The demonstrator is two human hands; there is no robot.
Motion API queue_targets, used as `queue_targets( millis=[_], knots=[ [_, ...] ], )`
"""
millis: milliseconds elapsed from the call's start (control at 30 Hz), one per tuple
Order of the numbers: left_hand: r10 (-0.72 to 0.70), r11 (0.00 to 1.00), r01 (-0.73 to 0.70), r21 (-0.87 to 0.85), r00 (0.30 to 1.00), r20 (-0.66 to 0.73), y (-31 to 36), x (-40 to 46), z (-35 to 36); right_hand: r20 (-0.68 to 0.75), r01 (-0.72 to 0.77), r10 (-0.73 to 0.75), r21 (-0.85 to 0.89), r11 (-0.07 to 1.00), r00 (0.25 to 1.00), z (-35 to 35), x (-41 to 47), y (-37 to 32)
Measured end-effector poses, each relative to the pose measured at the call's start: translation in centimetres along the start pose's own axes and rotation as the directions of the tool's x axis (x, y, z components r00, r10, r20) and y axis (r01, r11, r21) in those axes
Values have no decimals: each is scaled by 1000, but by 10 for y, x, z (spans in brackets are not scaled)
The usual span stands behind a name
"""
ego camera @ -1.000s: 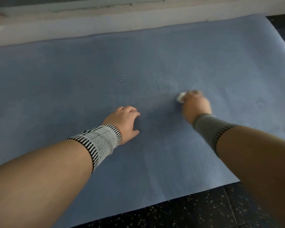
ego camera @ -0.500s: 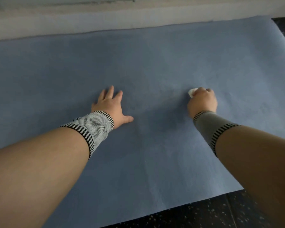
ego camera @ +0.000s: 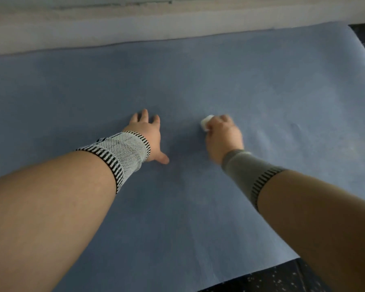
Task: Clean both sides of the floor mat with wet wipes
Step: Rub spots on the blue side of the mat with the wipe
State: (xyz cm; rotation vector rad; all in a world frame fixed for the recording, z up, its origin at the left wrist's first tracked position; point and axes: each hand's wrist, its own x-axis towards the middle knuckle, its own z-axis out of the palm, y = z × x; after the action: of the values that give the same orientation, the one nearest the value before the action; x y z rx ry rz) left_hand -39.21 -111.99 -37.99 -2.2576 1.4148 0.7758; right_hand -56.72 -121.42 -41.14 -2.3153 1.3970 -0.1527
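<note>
A: While flat across dark speckled floor (ego camera: 282, 279), blue floor mat (ego camera: 198, 70) butts against pale ledge (ego camera: 135, 24) at far edge. Step: wiping top face, mid-mat.

B: Left hand (ego camera: 147, 137) spread, pressing mat flat, holding nothing. Right hand (ego camera: 222, 135) clenched round balled wet wipe (ego camera: 205, 122), touching mat.

A: Next, prob: scrub on toward unwiped areas, keep press. Underside not yet done.

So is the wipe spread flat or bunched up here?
Bunched up. The right hand grips the wipe as a small white wad on the mat; only a lump shows past the fingers.
</note>
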Motion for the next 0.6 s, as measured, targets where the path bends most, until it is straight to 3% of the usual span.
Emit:
queue_targets(
  millis=[67,100,133,200,267,300,333,400,467,500,533,600],
  knots=[
    [11,999,-12,37,1000,27,-2,0,-3,113,290,-289,14,957,951,10,-13,-18],
    [18,999,-19,40,999,37,-2,-1,-4,90,330,-328,-9,944,940,7,-9,-14],
    [23,999,-24,39,999,42,-2,-2,-3,31,258,-257,-7,966,966,-1,0,-2],
    [24,999,-25,40,999,29,-3,-2,-1,-110,-72,71,-6,997,991,-18,21,32],
    [29,999,-30,29,1000,11,-3,-2,0,-170,-409,402,-5,912,900,-26,32,53],
    [31,999,-31,19,999,5,-4,-2,1,-179,-428,422,5,904,889,-21,34,46],
    [30,1000,-30,8,1000,0,-6,-2,1,-160,-361,359,20,932,919,-13,33,27],
    [26,1000,-26,-8,1000,0,-8,-4,1,-40,-56,59,60,997,997,6,21,-17],
    [28,1000,-28,-15,1000,11,-7,-5,-1,70,250,-254,61,966,965,14,7,-39],
    [27,999,-27,-17,999,18,-6,-5,-1,57,309,-310,36,950,949,12,9,-35],
    [25,1000,-24,-19,999,24,-5,-5,-1,12,262,-262,20,965,965,4,19,-24],
    [20,1000,-20,-12,999,30,-4,-4,-2,-113,-73,70,-16,997,991,-15,40,9]
  ],
)
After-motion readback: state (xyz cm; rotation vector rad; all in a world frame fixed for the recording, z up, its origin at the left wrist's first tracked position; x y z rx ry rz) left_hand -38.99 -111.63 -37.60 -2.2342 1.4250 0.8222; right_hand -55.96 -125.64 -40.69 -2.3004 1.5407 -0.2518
